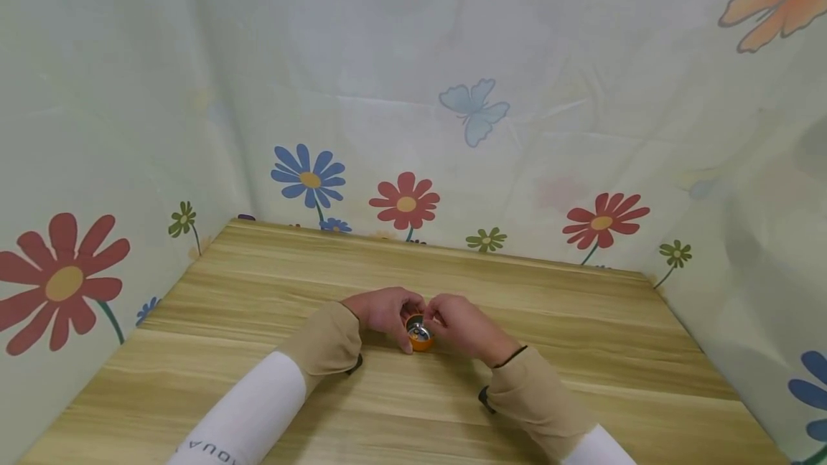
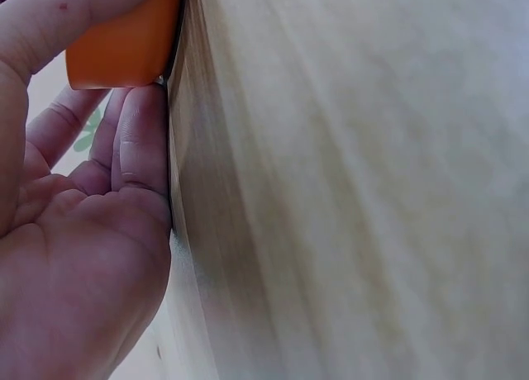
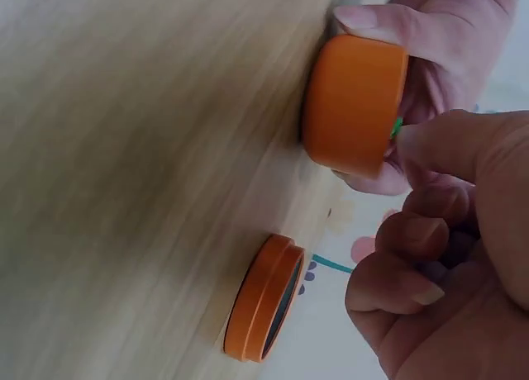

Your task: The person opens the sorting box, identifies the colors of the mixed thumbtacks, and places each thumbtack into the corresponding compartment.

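Observation:
A small round orange container (image 1: 420, 344) stands on the wooden table, its top open. Shiny metallic surfaces and small pieces show inside it, too small to make out. My left hand (image 1: 388, 311) grips the container from the left, thumb on the near side and fingers round the far side; the left wrist view shows its orange wall (image 2: 124, 45) against the thumb. At the container's mouth, my right hand (image 1: 461, 325) pinches a small green piece (image 3: 397, 127), mostly hidden by the fingertips. Its other fingers are curled.
A round orange lid-like part (image 3: 260, 301) with a dark inner face rests on the table near my right hand; the head view does not show it. Flower-printed cloth (image 1: 362, 128) hangs around the wooden table (image 1: 258, 293) at the back and sides.

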`<state>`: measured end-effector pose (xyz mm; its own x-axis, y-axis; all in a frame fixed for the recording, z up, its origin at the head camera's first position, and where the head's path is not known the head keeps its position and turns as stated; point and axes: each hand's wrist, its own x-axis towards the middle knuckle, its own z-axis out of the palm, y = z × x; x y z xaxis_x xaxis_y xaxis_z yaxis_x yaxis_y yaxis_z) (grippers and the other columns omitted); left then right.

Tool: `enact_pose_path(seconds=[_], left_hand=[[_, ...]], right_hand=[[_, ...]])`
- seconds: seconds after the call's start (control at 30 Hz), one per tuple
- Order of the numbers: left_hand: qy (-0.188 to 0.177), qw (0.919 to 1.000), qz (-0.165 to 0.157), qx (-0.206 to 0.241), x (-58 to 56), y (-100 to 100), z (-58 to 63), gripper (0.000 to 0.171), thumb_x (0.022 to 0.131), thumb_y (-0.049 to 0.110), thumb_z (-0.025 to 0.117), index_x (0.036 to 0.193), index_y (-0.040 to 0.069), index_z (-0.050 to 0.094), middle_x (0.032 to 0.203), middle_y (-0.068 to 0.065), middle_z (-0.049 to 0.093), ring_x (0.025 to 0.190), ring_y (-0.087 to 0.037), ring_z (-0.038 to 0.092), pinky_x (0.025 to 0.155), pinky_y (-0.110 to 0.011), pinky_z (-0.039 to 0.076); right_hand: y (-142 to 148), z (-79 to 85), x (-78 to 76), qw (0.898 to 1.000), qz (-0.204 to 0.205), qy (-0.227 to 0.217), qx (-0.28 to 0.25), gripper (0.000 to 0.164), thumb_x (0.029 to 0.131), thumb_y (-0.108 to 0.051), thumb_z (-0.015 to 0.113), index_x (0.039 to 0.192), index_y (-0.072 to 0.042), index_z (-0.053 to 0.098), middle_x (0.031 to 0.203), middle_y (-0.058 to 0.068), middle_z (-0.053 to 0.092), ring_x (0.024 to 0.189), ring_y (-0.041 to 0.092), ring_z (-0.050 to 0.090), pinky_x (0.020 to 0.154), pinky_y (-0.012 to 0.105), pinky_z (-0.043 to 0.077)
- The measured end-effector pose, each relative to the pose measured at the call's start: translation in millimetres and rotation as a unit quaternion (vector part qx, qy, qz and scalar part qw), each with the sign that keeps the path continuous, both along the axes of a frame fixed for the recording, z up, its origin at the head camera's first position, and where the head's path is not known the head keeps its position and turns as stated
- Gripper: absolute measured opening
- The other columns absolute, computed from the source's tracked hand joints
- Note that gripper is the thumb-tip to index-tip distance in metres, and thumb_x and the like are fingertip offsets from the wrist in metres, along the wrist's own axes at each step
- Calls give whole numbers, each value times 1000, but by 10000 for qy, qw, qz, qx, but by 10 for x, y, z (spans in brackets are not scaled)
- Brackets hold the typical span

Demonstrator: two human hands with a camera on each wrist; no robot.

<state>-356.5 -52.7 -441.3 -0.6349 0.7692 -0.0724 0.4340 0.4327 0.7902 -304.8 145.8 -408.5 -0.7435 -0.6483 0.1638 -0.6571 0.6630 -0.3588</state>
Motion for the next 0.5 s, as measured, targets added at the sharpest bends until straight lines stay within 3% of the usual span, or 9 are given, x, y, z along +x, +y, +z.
enact_pose_path(seconds=[0.2,0.5], left_hand=[[24,10000,12,-55,0,-1,6,50,60,13,89,101,19,60,94,2,61,82,-14,55,73,-25,47],[186,9998,-48,-103,-10,3,-1,49,60,15,89,99,21,61,92,4,61,80,-12,54,71,-25,46]], right_hand=[[-67,17,-23,9991,317,26,296,16,88,-10,63,74,-16,59,62,-11,50,53,4,44,51,21,40],[-124,104,-43,9977,215,-90,632,32,84,-6,64,58,-15,48,51,-10,31,45,5,31,47,21,28]])
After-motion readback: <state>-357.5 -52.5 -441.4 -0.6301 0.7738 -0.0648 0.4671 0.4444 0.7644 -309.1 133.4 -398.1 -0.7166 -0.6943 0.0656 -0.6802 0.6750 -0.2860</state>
